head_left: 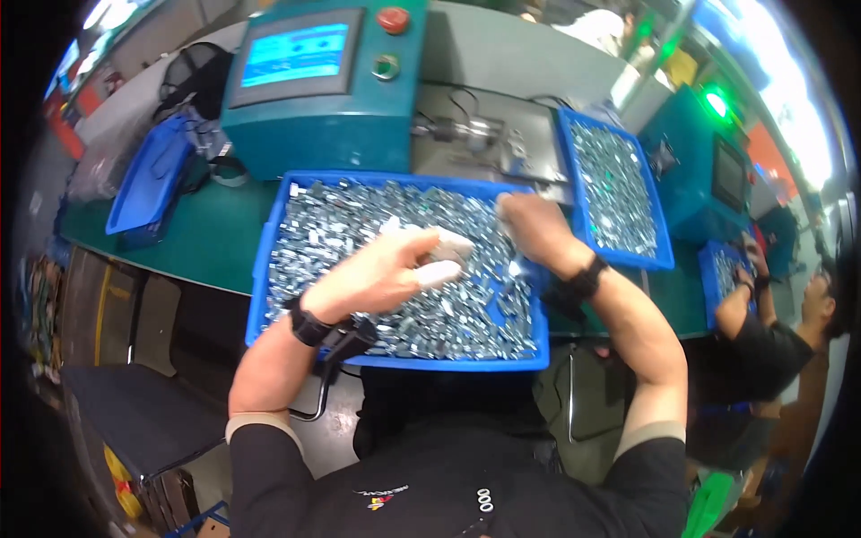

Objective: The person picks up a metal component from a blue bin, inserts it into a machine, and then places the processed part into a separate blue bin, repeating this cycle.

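Reaching over a blue tray (pixel 265 269) heaped with small shiny metal parts (pixel 359 224), the left hand (pixel 381 269) spreads fairly wide, its white-capped fingertips (pixel 441 273) hovering just above the pile; whether it holds a piece cannot be told. The right hand (pixel 536 229) is curled narrow at the tray's far right corner, resting among the parts. Behind stands a teal machine (pixel 323 125) with a blue-lit rectangular screen (pixel 296 54), a round red button (pixel 393 19) and a green one (pixel 386 66). A second blue tray (pixel 665 242) of parts sits to the right.
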The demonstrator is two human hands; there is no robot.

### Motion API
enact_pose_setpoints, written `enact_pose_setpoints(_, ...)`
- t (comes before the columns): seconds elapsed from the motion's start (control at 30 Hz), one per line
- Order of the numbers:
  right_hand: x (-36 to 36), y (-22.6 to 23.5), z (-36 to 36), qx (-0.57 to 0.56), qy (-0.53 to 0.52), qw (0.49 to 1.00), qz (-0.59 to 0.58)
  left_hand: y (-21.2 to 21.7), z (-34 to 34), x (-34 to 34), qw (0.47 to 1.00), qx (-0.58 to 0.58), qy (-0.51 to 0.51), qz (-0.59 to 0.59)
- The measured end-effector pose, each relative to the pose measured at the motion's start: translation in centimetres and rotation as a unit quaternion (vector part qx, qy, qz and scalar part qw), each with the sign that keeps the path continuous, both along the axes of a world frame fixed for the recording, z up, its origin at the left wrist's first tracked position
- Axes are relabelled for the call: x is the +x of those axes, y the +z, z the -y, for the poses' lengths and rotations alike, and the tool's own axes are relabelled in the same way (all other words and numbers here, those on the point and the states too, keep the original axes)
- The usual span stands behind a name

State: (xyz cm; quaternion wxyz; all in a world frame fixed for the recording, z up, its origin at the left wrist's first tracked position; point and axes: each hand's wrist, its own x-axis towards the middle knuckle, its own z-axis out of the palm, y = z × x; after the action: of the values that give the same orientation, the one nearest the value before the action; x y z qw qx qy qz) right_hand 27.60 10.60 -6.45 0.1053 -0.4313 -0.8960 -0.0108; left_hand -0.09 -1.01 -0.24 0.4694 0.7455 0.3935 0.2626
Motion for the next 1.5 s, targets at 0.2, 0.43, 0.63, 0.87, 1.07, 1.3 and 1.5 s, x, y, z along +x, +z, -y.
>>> enact_pose_setpoints(0.2, 0.5, 2.4, 1.6, -0.020, 0.091, 0.988, -0.122, 0.0, 0.6, -0.4, 0.999, 0.044, -0.002, 0.001)
enact_pose_setpoints(0.43, 2.2, 4.8, -0.9, -0.236, -0.044, 0.867, -0.437, 0.8, 0.0, 0.1, 0.999, -0.035, -0.018, 0.008)
enact_pose_setpoints(0.63, 4.2, 5.0, -7.0, -0.217, -0.088, 0.834, -0.500, 0.5, -0.9, 0.7, 0.993, -0.120, -0.019, 0.005)
enact_pose_setpoints(0.87, 3.0, 3.2, -9.5, -0.221, -0.051, 0.834, -0.503, -1.1, -1.7, 0.7, 0.989, -0.146, -0.006, -0.001)
enact_pose_setpoints(1.07, 2.8, 3.7, -9.7, -0.222, -0.039, 0.860, -0.458, -0.6, -1.9, 0.5, 0.991, -0.131, -0.007, -0.008)
enact_pose_setpoints(1.3, 2.4, 3.9, -9.8, -0.190, 0.001, 0.883, -0.429, -0.5, -2.0, -0.2, 0.993, -0.109, -0.005, -0.036)
enact_pose_setpoints(1.5, 3.1, 4.2, -9.6, -0.212, -0.024, 0.903, -0.374, -0.1, -2.0, -0.5, 0.993, -0.112, 0.000, -0.019)
